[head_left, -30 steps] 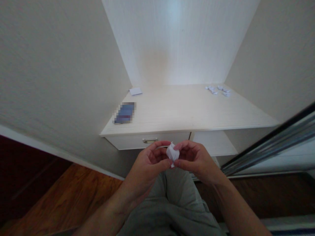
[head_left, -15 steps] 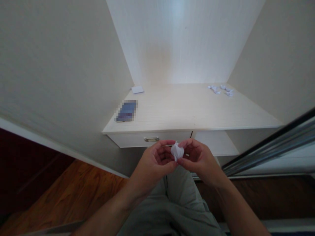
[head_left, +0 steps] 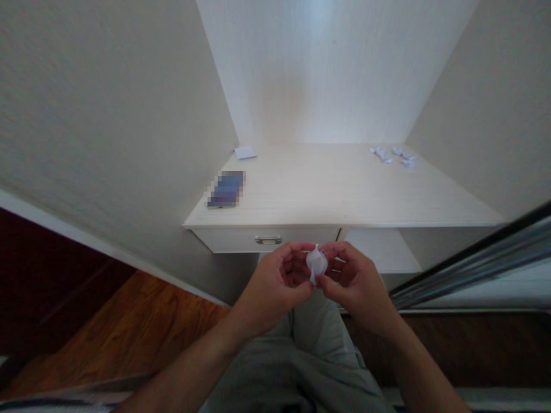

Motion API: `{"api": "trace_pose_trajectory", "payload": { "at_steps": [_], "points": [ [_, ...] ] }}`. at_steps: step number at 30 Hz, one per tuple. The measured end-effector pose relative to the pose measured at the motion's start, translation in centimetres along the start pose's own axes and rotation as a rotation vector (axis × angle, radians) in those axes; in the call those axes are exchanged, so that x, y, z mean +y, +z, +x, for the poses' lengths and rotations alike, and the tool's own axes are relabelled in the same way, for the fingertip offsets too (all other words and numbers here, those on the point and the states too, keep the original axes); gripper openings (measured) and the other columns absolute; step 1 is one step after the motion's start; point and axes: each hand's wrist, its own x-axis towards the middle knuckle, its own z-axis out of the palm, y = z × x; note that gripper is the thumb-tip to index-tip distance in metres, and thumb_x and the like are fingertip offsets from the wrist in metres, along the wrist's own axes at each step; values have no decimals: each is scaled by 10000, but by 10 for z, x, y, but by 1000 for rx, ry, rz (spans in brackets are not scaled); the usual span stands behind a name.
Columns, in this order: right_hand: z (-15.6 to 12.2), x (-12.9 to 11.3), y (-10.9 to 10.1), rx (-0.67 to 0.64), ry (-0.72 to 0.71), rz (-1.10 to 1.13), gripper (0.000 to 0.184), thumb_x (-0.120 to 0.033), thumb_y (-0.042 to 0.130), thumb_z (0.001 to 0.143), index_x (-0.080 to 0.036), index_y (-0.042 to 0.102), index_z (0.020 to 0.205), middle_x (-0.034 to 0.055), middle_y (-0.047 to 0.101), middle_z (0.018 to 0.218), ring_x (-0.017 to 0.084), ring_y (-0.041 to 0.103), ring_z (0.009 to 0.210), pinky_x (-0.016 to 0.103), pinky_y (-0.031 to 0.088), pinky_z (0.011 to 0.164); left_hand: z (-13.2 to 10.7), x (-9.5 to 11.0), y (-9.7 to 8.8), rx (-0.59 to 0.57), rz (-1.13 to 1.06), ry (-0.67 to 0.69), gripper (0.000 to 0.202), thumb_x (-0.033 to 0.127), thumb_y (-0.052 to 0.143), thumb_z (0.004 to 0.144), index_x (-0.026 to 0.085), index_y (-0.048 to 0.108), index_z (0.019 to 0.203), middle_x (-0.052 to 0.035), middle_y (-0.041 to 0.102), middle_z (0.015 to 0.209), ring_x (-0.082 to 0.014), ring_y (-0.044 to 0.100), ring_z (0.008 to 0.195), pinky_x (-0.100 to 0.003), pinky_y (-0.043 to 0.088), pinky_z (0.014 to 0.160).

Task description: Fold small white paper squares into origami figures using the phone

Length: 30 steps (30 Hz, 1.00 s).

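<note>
Between my two hands is a small white folded paper piece [head_left: 317, 263], rounded in the middle with narrow pointed ends at top and bottom. My left hand [head_left: 280, 275] pinches it from the left, thumb at the lower end and fingertips at the upper end. From the other side my right hand [head_left: 350, 272] grips it the same way, its thumb by the lower point. Both hands are above my lap, just in front of the shelf edge. Several small white folded paper pieces [head_left: 383, 155] lie at the back right of the white shelf [head_left: 301, 189].
At the shelf's back left corner lies a flat stack of white paper [head_left: 245, 152]. A blurred-out dark blue rectangular object [head_left: 227, 189] is in front of it. Below the shelf are a drawer with a metal handle [head_left: 267, 240] and an open compartment [head_left: 381, 249]. Side panels enclose both sides.
The paper piece has turned a little between my fingers, and its rounded side faces me more. Both hands have shifted slightly right in view, as has the shelf.
</note>
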Motion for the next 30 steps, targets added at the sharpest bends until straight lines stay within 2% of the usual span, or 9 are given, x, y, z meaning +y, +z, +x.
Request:
{"api": "trace_pose_trajectory", "payload": {
  "at_steps": [6, 8, 10, 14, 19, 24, 30],
  "points": [
    [-6, -5, 6, 86, -87, -418, 460, -111, 695, 806, -279, 605, 1224, 22, 694, 952, 175, 673, 766, 312, 555, 699, 1, -5, -2, -17, 40, 16, 507, 96, 733, 720, 143, 635, 1216, -89, 713, 991, -207, 676, 905, -293, 520, 756],
    [-7, -6, 7, 104, -103, -482, 467, -107, 697, 805, -279, 612, 1231, 20, 692, 938, 167, 661, 733, 304, 545, 677, 1, -7, -3, -13, 49, 35, 503, 88, 726, 729, 148, 640, 1221, -94, 717, 1007, -206, 674, 909, -291, 518, 757],
    [-6, -5, 6, 94, -95, -420, 431, -136, 702, 827, -275, 628, 1228, 28, 692, 940, 173, 660, 755, 305, 544, 684, 1, -7, -4, -11, 33, 47, 478, 88, 735, 731, 158, 658, 1198, -98, 723, 1028, -200, 674, 910, -282, 514, 754],
    [-4, -2, 0, 13, -17, -114, 392, -244, 770, 839, -276, 663, 1214, 36, 698, 977, 196, 664, 878, 327, 549, 765, 0, -3, -5, -25, -34, 24, 426, 115, 794, 714, 163, 694, 1125, -103, 733, 1032, -189, 675, 893, -263, 507, 735],
    [0, 1, -2, 27, 8, 97, 387, -213, 857, 743, -281, 732, 1102, 17, 736, 972, 184, 682, 891, 333, 554, 818, -1, -2, -8, -68, -133, 2, 481, 140, 848, 688, 173, 711, 1148, -113, 740, 1071, -207, 687, 935, -298, 531, 800],
    [3, 5, -1, 92, 22, 142, 341, -207, 884, 690, -271, 786, 1011, 1, 758, 852, 172, 699, 792, 321, 575, 761, -1, -5, -16, -116, -230, -48, 522, 163, 862, 698, 194, 720, 1199, -113, 748, 1096, -212, 698, 944, -333, 548, 852],
    [1, 5, 4, 109, 49, 170, 250, -229, 856, 738, -272, 807, 979, 12, 776, 838, 167, 698, 705, 325, 593, 683, -1, -7, -16, -25, -230, -48, 461, 158, 877, 684, 184, 752, 1127, -87, 770, 987, -195, 709, 880, -330, 567, 838]
  ]
}}
